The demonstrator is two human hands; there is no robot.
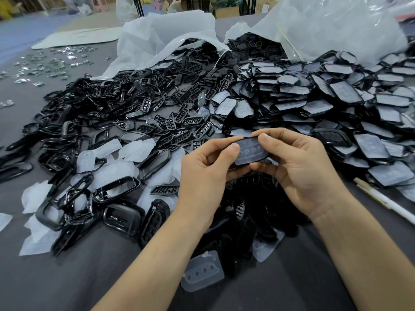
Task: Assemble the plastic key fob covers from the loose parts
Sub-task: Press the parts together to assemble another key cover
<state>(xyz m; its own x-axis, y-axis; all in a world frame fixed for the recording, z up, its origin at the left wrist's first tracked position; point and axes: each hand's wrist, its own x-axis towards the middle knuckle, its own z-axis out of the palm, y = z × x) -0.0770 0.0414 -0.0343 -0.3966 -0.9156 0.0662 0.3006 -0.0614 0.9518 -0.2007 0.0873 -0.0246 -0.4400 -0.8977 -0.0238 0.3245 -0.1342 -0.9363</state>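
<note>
Black key fob cover (249,153) (clear insert uppermost) lengthwise left-to-right, ends pinched in hands, left (202,176) and right (301,167).

Piecework in a small assembly workshop: a grey tabletop (67,277) lies buried under hundreds of loose black plastic frames (94,113) and rows of film-faced covers (336,97). Big clear plastic bags (325,25) spill more parts, and cardboard boxes (226,11) stand in the open hall beyond.

Bare table (74,288) opens near-left of the heap of black parts (125,97); plastic bags (157,37) block behind it, and a pen (386,202) lies to its right.
</note>
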